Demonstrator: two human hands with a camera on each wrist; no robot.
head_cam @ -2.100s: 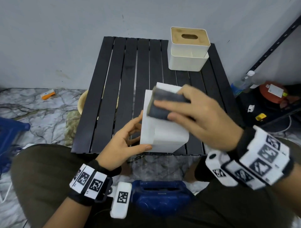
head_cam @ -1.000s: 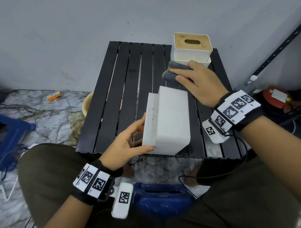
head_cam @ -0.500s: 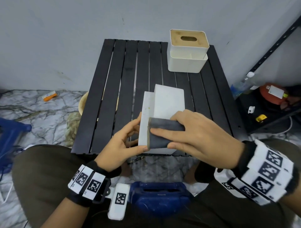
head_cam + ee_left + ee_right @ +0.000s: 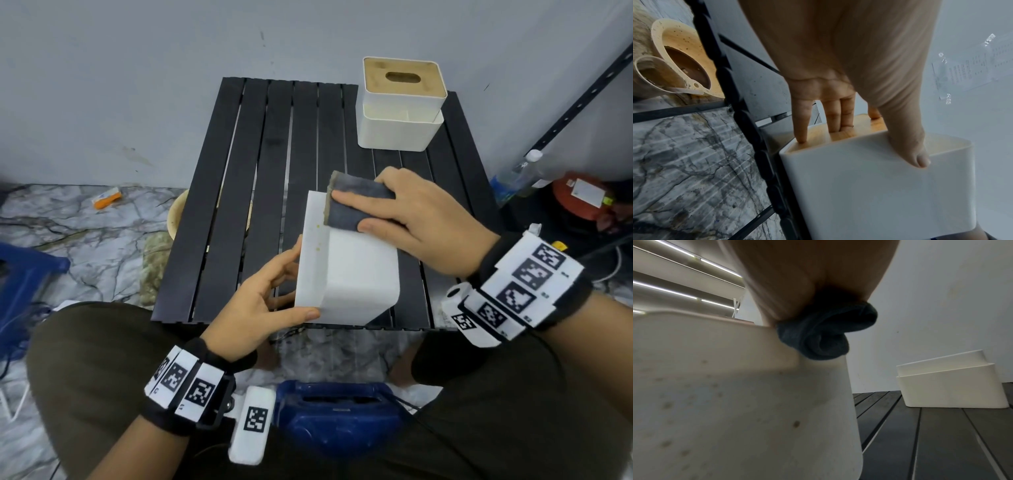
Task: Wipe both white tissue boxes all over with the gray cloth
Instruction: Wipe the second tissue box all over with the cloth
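A white tissue box (image 4: 359, 274) lies on its side at the near edge of the black slatted table (image 4: 239, 205). My left hand (image 4: 274, 294) holds it, thumb on the near end, fingers (image 4: 801, 123) on its wooden lid at the left. My right hand (image 4: 404, 212) grips the folded gray cloth (image 4: 356, 205) and presses it on the far end of the box's upper face. In the right wrist view the cloth (image 4: 824, 335) bunches over a box (image 4: 735, 402) speckled with small spots. The second white tissue box (image 4: 400, 113), wooden lid up, stands at the back right.
A beige bowl (image 4: 176, 216) sits on the marble floor under the table's left edge. A blue stool (image 4: 24, 274) is far left, a blue object (image 4: 335, 414) between my knees. A bottle (image 4: 520, 174) and a red device (image 4: 579, 198) crowd the right by a black rack.
My right hand swept the cloth from beyond the box back to its near end, and has now slid it to the far end again. The left hand kept its hold.
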